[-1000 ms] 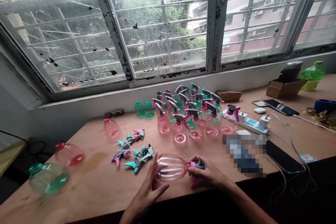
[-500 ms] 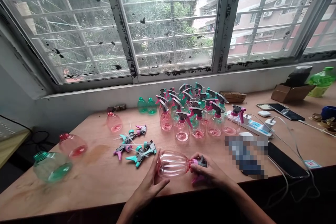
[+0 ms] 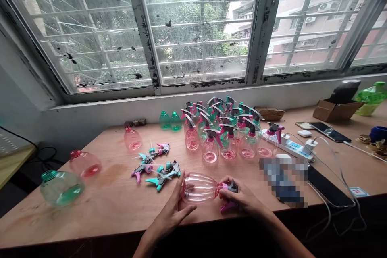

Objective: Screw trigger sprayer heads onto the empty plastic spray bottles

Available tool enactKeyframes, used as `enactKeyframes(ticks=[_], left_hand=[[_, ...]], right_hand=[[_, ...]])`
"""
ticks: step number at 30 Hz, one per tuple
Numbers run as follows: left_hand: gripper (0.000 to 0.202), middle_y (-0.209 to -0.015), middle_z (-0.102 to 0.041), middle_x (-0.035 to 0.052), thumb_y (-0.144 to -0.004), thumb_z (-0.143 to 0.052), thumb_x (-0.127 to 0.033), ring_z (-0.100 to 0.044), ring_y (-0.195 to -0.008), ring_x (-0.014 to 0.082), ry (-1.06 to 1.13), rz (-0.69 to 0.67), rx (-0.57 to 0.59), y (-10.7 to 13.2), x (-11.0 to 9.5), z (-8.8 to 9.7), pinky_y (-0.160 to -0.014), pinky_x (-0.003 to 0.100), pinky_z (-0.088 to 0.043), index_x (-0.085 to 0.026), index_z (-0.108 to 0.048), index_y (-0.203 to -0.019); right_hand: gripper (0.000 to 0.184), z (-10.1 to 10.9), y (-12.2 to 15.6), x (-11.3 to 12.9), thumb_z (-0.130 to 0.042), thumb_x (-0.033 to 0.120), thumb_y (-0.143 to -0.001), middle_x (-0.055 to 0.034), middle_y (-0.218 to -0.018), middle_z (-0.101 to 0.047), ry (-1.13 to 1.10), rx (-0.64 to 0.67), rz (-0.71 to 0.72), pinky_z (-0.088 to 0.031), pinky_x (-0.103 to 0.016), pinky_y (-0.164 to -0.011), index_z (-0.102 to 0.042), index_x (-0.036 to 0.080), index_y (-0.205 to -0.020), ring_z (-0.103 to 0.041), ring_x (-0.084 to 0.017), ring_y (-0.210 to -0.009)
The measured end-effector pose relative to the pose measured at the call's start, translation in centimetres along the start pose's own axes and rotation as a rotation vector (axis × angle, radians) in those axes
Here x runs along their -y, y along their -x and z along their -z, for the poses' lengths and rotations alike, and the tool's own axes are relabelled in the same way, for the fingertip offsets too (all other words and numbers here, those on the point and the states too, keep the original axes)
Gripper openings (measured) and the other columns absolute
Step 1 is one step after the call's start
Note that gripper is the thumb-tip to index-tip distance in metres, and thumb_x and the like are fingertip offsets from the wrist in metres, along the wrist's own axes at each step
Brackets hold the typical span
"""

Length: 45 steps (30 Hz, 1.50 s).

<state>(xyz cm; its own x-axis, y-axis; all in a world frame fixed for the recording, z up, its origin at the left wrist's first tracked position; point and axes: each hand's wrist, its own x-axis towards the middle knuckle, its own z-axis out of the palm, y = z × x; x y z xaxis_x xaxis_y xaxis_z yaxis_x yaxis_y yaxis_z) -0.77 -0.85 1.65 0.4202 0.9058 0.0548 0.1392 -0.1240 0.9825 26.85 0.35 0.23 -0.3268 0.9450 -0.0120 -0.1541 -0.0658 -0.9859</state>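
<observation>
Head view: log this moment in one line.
left hand: against pink bottle base; right hand: gripping spray head at bottle neck; bottle: sideways; loose spray heads: on tabletop

A light-brown wooden worktop (image 3: 121, 213) is running beneath a wide, peeling grey-framed window (image 3: 263, 28), and the room is looking like a makeshift workshop, perhaps inside a home. Metal bars (image 3: 203, 42) are crossing outside the glass, with leafy green trees (image 3: 187, 12) and a pink building (image 3: 317, 30) showing beyond. Translucent pink and green plastic spray bottles (image 3: 228, 131) are standing closely grouped; loose pink, teal and grey trigger heads (image 3: 167, 173) are lying nearby. A white power strip (image 3: 292, 145) is sharing the surface.
</observation>
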Motion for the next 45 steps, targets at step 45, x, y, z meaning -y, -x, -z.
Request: enactKeyframes(ticks=[45], left_hand=[[0.103,-0.172,-0.015,0.0076,-0.085,-0.077,-0.036,-0.018,-0.157,0.0337,-0.053,0.016,0.021,0.4,-0.1,0.0,-0.129,0.055,-0.011,-0.032,-0.008,-0.162]], right_hand=[[0.044,0.6,0.2,-1.4,-0.086,0.050,-0.076,0.0033,-0.071,-0.064,-0.049,0.032,-0.066,-0.063,-0.035,-0.063,-0.062,0.019,-0.095,-0.060,-0.016,-0.063]])
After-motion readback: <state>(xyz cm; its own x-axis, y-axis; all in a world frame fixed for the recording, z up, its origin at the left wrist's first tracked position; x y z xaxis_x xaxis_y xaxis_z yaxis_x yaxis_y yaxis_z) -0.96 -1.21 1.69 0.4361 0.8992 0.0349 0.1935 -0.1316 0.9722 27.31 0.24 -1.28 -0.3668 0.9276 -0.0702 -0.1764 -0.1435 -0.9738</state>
